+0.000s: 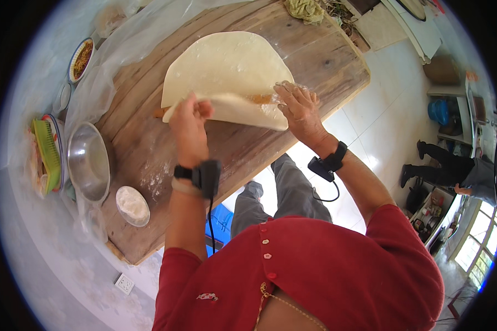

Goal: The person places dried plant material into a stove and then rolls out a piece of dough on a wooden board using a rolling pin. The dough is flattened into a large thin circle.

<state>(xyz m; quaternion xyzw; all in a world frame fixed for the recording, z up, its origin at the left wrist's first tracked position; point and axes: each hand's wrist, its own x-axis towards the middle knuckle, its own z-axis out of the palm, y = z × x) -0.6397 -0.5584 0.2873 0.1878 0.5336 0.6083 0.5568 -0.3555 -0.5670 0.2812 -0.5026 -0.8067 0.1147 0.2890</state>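
Note:
A wide, floured sheet of dough (227, 62) lies on the wooden table in front of me. A wooden rolling pin (261, 99) crosses its near part, and its left end sticks out past the dough. The dough's near flap (240, 113) lies along the pin, its upper edge raised and blurred. My left hand (190, 124), blurred, has curled fingers at that flap; its grip is unclear. My right hand (300, 109), with floury fingers, rests over the right end of the pin and the dough edge. Whether it grips the pin is hidden.
A bowl of flour (132, 206) and a steel basin (89, 162) stand at the table's left. Beyond are a green basket (47, 155), a dish of food (81, 60) and plastic sheeting (136, 37). A crumpled cloth (304, 10) lies at the far edge. Another person (451, 169) stands far right.

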